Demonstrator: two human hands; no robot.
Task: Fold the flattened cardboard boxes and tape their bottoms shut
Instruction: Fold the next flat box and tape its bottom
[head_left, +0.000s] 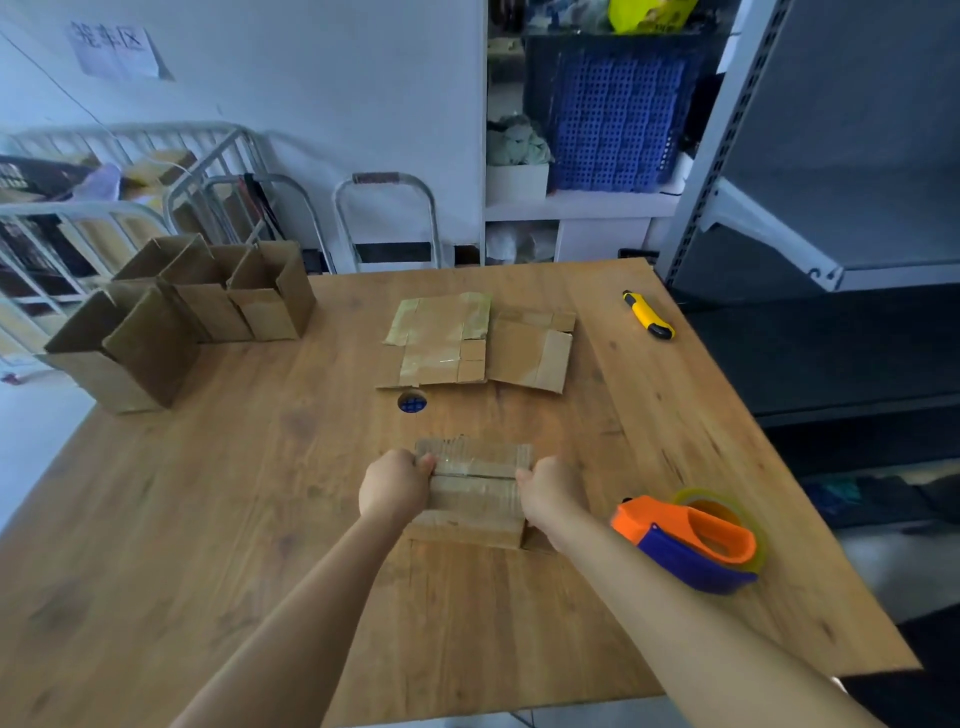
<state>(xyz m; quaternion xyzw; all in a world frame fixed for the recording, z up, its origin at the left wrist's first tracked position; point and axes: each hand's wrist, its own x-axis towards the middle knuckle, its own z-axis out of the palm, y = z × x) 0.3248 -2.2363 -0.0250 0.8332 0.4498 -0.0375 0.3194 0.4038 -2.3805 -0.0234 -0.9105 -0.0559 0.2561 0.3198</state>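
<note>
a small cardboard box (475, 486) is held bottom-up near the middle of the wooden table (208, 519), its flaps folded shut and shiny with tape. it is gripped at its left end by the left hand (389, 486) and at its right end by the right hand (550, 493), fingers curled over the top. flattened boxes (483, 345) are seen further back, folded boxes (187, 312) far left, a tape dispenser (691, 543) just right.

Cool, even daylight, perhaps from the left; soft focus, edges bowed.
</note>
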